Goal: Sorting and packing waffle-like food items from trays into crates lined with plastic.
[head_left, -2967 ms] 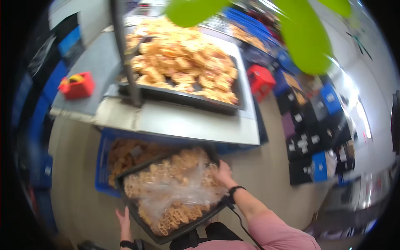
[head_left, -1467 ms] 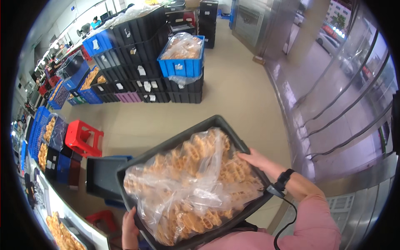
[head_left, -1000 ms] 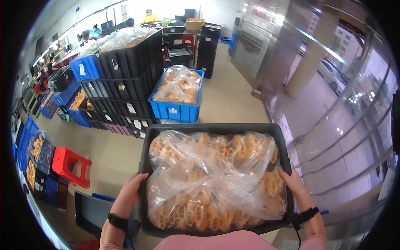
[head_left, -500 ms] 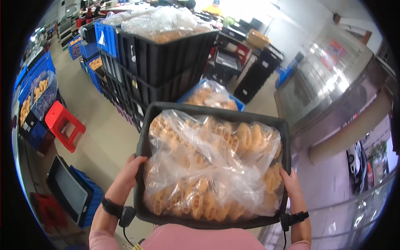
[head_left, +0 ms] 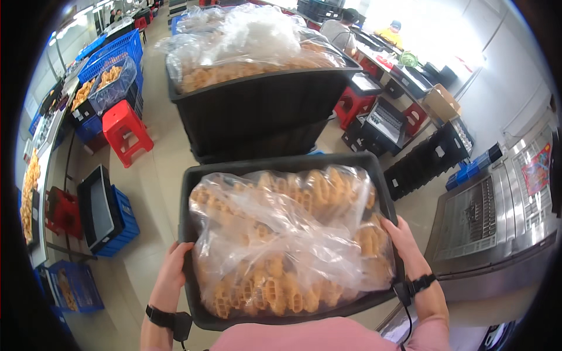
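Tray (head_left: 281, 162), L fingers (head_left: 185, 248) & R fingers (head_left: 391, 227) gripping rims, floor lane (head_left: 161, 193) L

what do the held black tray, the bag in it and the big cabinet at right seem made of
Black tray: probably moulded plastic, matte, with thick rounded corners. Bag: thin clear plastic film, glossy; it wrinkles, catches light and shows tan pieces through. Cabinet: likely stainless steel, judging by its grey, reflective sheen.

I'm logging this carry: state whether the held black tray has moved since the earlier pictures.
Yes. The black tray has come closer to the black crate stack.
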{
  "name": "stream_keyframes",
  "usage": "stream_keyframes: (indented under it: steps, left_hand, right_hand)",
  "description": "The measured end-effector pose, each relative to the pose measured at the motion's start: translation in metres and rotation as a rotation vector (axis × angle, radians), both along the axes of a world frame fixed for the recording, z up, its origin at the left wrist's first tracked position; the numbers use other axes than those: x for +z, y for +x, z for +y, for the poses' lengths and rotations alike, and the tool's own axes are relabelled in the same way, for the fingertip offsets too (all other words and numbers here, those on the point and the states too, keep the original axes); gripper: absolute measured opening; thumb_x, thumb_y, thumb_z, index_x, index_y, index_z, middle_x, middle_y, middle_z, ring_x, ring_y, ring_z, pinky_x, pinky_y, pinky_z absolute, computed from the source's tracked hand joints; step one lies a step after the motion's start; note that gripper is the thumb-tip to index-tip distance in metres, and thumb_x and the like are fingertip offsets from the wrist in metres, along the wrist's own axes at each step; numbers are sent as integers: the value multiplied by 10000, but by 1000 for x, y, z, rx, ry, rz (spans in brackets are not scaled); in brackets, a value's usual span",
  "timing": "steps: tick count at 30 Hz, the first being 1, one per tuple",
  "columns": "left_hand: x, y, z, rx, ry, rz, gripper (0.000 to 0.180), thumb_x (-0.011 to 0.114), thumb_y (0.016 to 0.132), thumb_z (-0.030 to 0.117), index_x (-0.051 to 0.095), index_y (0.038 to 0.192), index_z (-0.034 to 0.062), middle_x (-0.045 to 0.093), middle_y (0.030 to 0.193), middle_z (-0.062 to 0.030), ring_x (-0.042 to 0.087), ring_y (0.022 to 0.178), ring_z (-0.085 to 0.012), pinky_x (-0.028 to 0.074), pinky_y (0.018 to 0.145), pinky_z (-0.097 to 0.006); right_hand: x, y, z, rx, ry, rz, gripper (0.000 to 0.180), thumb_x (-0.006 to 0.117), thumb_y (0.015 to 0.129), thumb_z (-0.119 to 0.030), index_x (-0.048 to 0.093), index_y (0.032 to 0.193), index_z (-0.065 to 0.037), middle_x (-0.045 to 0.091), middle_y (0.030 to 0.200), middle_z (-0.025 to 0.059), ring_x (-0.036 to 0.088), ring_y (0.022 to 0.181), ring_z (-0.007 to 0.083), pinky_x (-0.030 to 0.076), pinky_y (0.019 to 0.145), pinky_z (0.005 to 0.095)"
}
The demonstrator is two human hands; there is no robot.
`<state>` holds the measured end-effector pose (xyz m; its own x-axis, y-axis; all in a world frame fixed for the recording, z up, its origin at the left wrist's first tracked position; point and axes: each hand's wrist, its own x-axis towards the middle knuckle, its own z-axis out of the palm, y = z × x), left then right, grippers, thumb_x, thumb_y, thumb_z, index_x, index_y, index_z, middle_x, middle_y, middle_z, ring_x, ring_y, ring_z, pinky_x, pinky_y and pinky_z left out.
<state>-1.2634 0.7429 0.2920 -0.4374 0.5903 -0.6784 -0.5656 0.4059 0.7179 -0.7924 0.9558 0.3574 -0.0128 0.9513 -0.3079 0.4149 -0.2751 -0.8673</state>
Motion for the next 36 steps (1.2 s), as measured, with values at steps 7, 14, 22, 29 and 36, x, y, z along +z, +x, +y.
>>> stream_keyframes:
  steps: [7,14,22,29,36]
  left_hand:
    - [-8,67,33,211,-39,91,253,557,870,153,537,1089,28,599,980,-85,587,911,-203,495,778,-357]
    - [-18,107,73,134,-236,530,305,496,938,216,484,1163,9,565,1055,-95,552,961,-180,442,837,-302]
    - [-25,105,89,17,-164,861,356,508,920,203,505,1157,-62,603,1056,-172,555,1007,-248,417,885,-353]
    - [-28,98,70,61,-29,705,485,570,882,296,453,1193,-57,571,1012,-187,538,983,-250,430,855,-364]
    - [-36,162,-17,-85,-56,811,720,633,805,361,330,1357,11,384,1279,-234,367,1223,-374,312,1035,-420]
  right_hand:
    - [-38,7,168,303,118,-158,332,605,840,-296,614,929,24,616,764,42,549,680,116,442,614,281]
    - [-98,-1,237,323,64,-212,471,627,809,-407,617,964,38,647,808,89,591,726,161,465,664,318]
    - [-103,1,243,302,-58,73,401,621,876,-291,576,1093,44,643,944,69,581,844,120,472,732,276]
    - [-120,5,253,365,-113,49,473,617,882,-354,553,1144,34,610,1039,70,565,903,141,451,787,276]
    - [-143,23,288,407,-69,14,514,604,878,-312,486,1211,62,594,1077,137,598,910,217,496,766,352]
